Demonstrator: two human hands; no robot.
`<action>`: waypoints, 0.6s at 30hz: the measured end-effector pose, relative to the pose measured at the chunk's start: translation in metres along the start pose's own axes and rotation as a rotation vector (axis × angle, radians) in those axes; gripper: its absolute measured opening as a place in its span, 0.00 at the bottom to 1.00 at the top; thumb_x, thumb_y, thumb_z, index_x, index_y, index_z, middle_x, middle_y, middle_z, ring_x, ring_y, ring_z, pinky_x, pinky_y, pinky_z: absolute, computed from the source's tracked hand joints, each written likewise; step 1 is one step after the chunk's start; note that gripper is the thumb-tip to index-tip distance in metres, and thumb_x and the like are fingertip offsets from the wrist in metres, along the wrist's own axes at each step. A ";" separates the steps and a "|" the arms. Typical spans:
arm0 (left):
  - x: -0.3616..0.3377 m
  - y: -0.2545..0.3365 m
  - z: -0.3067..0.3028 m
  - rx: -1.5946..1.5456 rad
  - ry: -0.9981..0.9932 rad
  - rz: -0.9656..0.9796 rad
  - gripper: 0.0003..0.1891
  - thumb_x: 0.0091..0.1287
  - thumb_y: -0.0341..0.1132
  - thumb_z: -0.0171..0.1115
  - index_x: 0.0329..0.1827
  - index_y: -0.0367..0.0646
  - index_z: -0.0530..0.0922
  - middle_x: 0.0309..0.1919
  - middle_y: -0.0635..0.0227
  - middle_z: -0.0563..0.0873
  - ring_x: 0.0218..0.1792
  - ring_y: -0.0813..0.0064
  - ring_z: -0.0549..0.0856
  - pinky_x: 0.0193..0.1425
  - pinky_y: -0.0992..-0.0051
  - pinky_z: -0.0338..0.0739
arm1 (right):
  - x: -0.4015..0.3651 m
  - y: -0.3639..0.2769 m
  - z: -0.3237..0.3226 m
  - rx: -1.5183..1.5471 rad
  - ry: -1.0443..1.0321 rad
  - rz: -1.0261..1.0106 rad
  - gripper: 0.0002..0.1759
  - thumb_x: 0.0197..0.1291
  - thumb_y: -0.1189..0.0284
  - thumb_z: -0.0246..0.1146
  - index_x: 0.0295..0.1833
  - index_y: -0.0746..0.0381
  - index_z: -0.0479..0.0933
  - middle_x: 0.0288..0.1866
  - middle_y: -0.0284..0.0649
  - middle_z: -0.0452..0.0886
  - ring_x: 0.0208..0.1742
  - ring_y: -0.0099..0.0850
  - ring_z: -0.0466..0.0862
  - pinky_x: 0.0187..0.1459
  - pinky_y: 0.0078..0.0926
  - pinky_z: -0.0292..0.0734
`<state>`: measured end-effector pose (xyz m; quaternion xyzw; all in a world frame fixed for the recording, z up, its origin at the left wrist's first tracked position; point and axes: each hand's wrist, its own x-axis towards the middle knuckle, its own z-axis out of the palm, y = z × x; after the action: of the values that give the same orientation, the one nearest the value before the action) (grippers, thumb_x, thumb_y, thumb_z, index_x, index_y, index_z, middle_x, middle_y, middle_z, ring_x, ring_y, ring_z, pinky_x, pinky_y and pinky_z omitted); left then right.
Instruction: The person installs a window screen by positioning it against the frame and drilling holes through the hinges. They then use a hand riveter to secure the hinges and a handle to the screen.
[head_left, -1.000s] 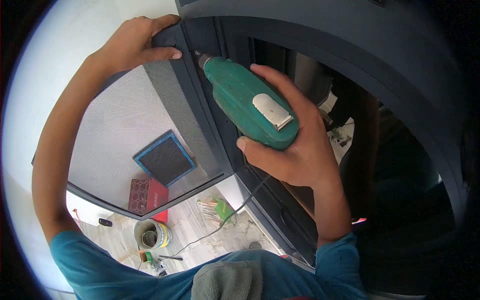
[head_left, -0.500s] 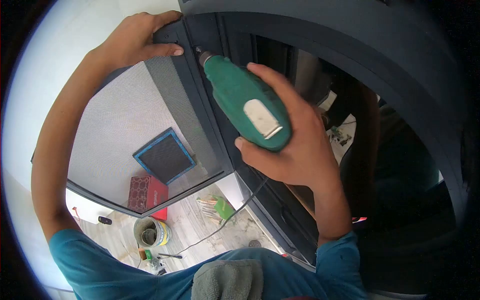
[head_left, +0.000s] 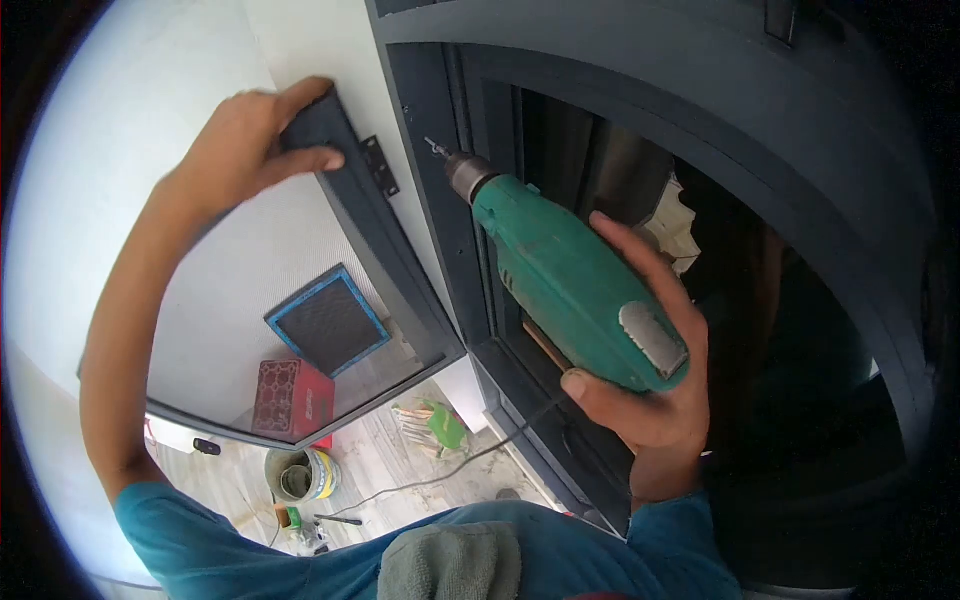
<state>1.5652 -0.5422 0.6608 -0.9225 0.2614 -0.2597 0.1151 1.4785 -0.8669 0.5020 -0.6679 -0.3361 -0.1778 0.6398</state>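
My right hand (head_left: 650,390) grips a green electric drill (head_left: 570,280); its bit points up-left, just short of the dark window frame (head_left: 440,220). My left hand (head_left: 245,145) holds the top corner of a dark-framed mesh screen panel (head_left: 380,250), which is tilted away from the frame. A small black hinge (head_left: 380,165) shows on the panel's edge, apart from the frame.
Below lie a red crate (head_left: 290,395), a blue-edged square mesh piece (head_left: 328,320), a paint can (head_left: 300,472), a green packet (head_left: 445,425) and the drill's cord (head_left: 430,478) across the tiled floor. A white wall (head_left: 120,180) is at left. A grey cloth (head_left: 450,560) rests on my lap.
The drill has pulled back down and right from the hinge corner. The screen panel has swung left away from the frame, exposing the hinge.
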 end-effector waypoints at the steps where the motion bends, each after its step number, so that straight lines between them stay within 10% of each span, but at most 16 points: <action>1: -0.014 -0.004 0.001 -0.016 0.002 -0.028 0.36 0.57 0.44 0.78 0.66 0.35 0.74 0.29 0.51 0.85 0.29 0.57 0.86 0.38 0.66 0.78 | 0.002 -0.002 0.000 0.023 -0.010 0.001 0.52 0.41 0.71 0.72 0.77 0.66 0.62 0.60 0.57 0.80 0.57 0.42 0.85 0.60 0.35 0.78; 18: -0.384 -0.066 0.085 -0.416 0.067 -0.872 0.30 0.50 0.33 0.83 0.56 0.40 0.78 0.32 0.56 0.89 0.34 0.61 0.90 0.41 0.68 0.82 | 0.025 0.015 0.098 0.165 0.093 0.168 0.54 0.40 0.67 0.74 0.76 0.73 0.62 0.66 0.53 0.78 0.66 0.40 0.80 0.68 0.32 0.70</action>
<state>1.3591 -0.2721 0.4512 -0.9407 -0.0996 -0.2554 -0.1998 1.4874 -0.7652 0.4958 -0.6299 -0.2626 -0.1262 0.7199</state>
